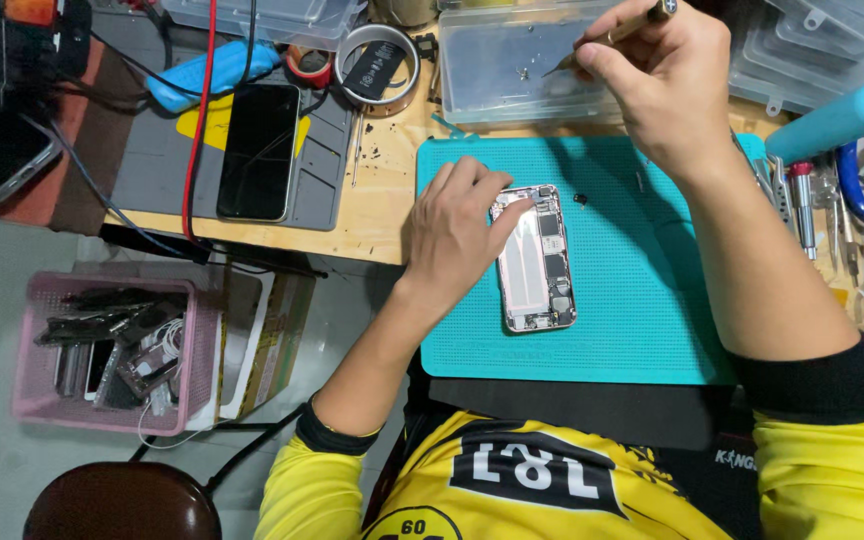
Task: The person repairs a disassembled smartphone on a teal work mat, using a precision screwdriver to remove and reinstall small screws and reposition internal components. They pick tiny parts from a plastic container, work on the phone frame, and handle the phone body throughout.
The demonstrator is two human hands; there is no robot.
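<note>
An opened phone (537, 265) with its insides showing lies face-up on a teal work mat (632, 300). My left hand (457, 225) rests on the mat with its fingers pressing the phone's upper left edge. My right hand (657, 80) is raised over a clear plastic parts tray (497, 70) at the back, gripping thin metal tweezers (612, 35) whose tip points down into the tray. A small dark part (580, 198) lies on the mat just right of the phone's top.
A black phone (258, 150) lies on a grey mat (152, 170) at left, beside tape rolls (377, 65) and red and black cables. Screwdrivers and pliers (812, 200) sit at right. A pink basket (112, 350) of phone parts stands on the floor, near a brown stool (122, 500).
</note>
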